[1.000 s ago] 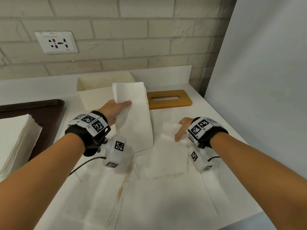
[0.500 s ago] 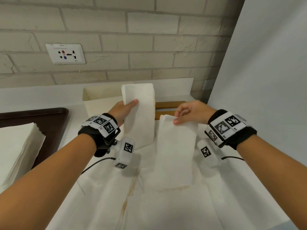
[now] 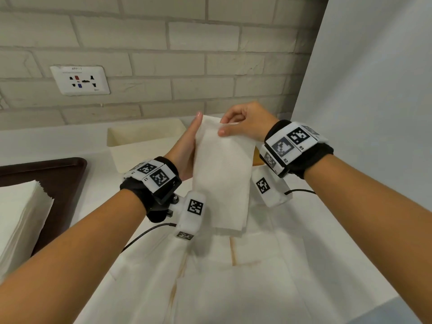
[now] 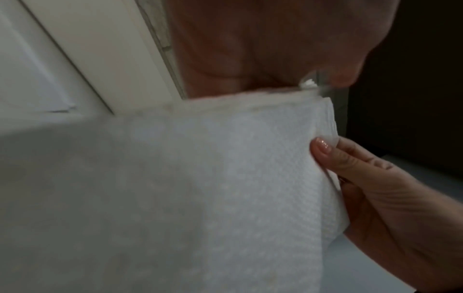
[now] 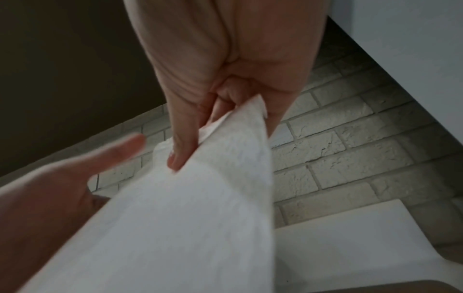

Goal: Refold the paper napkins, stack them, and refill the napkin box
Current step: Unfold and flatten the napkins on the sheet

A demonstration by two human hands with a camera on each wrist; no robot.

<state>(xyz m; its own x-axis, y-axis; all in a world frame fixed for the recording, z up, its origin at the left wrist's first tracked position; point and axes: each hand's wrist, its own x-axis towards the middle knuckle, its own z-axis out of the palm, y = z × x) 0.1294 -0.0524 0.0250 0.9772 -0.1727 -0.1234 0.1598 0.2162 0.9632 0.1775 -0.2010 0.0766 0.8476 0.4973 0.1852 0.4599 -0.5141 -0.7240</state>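
Note:
I hold a stack of folded white napkins (image 3: 222, 183) upright in the air above the table. My right hand (image 3: 245, 122) pinches its top edge, thumb in front and fingers curled behind; the right wrist view shows this pinch on the napkins (image 5: 188, 218). My left hand (image 3: 184, 148) lies along the stack's left edge with straight fingers, its thumb hidden. In the left wrist view the napkins (image 4: 225, 178) rest under my left palm (image 4: 250, 49), and the right hand's thumb (image 4: 323, 146) touches their layered edge. The cream napkin box (image 3: 131, 146) stands open behind my left hand.
Unfolded, stained napkins (image 3: 233, 288) cover the table in front of me. A dark brown tray (image 3: 58, 167) at the left carries a thick pile of napkins (image 3: 21, 218). A brick wall with a socket (image 3: 79, 79) is behind, and a grey panel (image 3: 374, 90) is on the right.
My right hand lifted a folded napkin off the table and brought it left onto the napkin in my left hand. Both hands rose, and the left thumb is no longer visible in front.

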